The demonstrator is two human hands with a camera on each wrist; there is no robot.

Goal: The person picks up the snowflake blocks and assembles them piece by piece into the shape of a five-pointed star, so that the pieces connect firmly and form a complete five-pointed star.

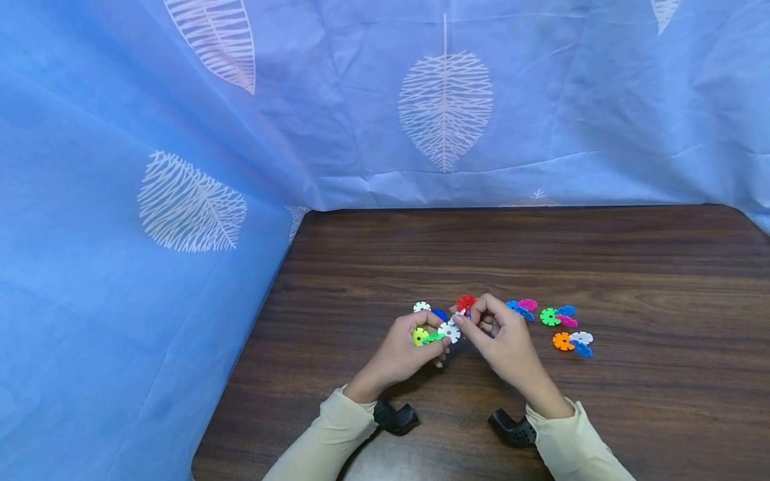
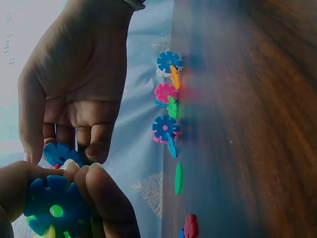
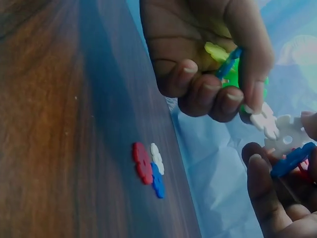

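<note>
My left hand (image 1: 403,347) grips a joined cluster of interlocking snowflake discs: a yellow disc (image 1: 420,336), a green disc (image 1: 434,337), a white disc (image 1: 448,333) and a blue disc (image 2: 56,208). Close beside it, my right hand (image 1: 505,341) pinches another white disc (image 3: 287,136) with a blue disc (image 3: 293,159) and some red behind it. The two white discs meet edge to edge between the hands; whether their slots are locked cannot be seen. A red disc (image 1: 466,304) shows by the right fingertips in the head view.
On the brown table (image 1: 361,254) lie joined groups of discs to the right, among them an orange disc (image 1: 563,341) and a pink disc (image 1: 527,304). Behind the left hand are a white disc (image 1: 422,306) and a blue disc (image 1: 440,314). Blue leaf-patterned cloth (image 1: 373,100) hangs behind.
</note>
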